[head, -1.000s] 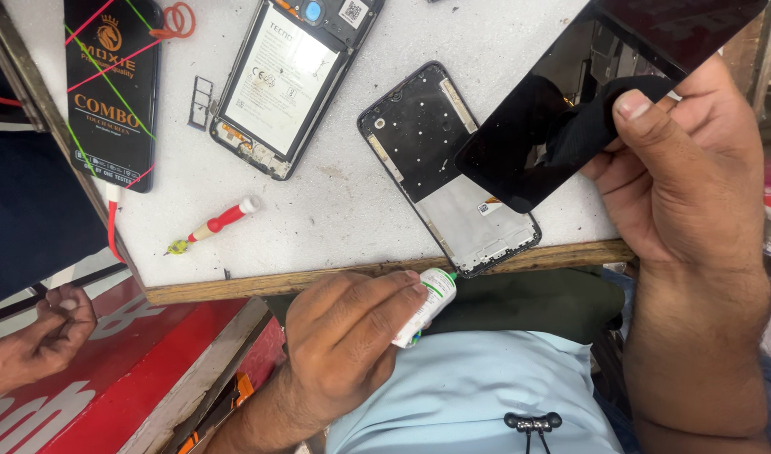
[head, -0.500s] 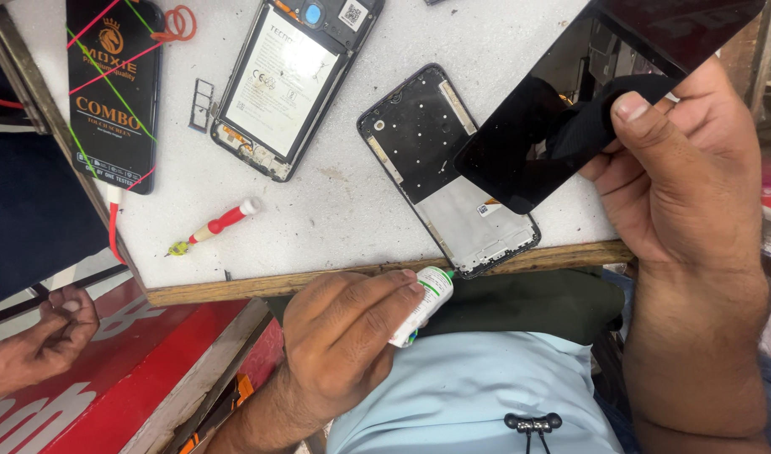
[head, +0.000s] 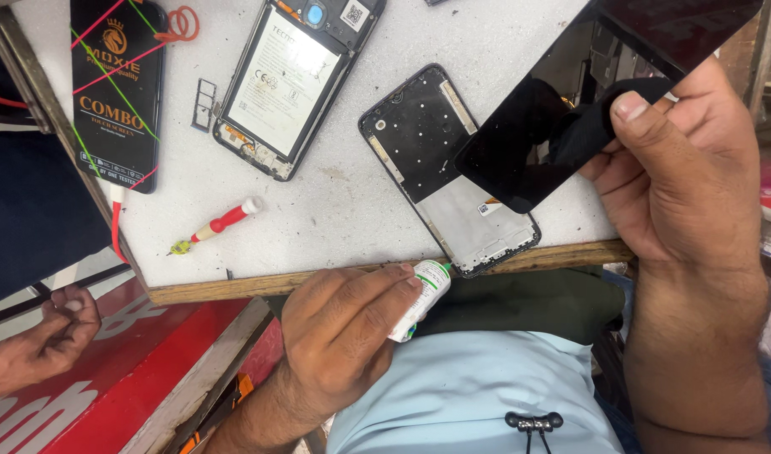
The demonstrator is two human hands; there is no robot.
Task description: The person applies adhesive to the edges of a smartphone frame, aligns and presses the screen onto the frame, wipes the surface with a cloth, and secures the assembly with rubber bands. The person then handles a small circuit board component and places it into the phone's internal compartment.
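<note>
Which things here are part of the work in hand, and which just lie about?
In hand: black glass screen held by right hand; small white glue bottle in left hand; phone frame below.
Lying about: open phone, red screwdriver, black box, card tray.

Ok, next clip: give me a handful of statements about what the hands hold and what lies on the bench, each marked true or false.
1. The right hand holds a black screen panel lifted above the table. True.
2. The left hand holds a red screwdriver. False: it holds a small white glue tube; the red-handled screwdriver lies untouched on the white table.
3. A bare phone frame lies on the table, partly under the raised panel. True.
4. The opened phone lies with its battery side down. False: its back is off and the battery faces up.
5. A small card tray lies between the black screen box and the opened phone. True.
</note>
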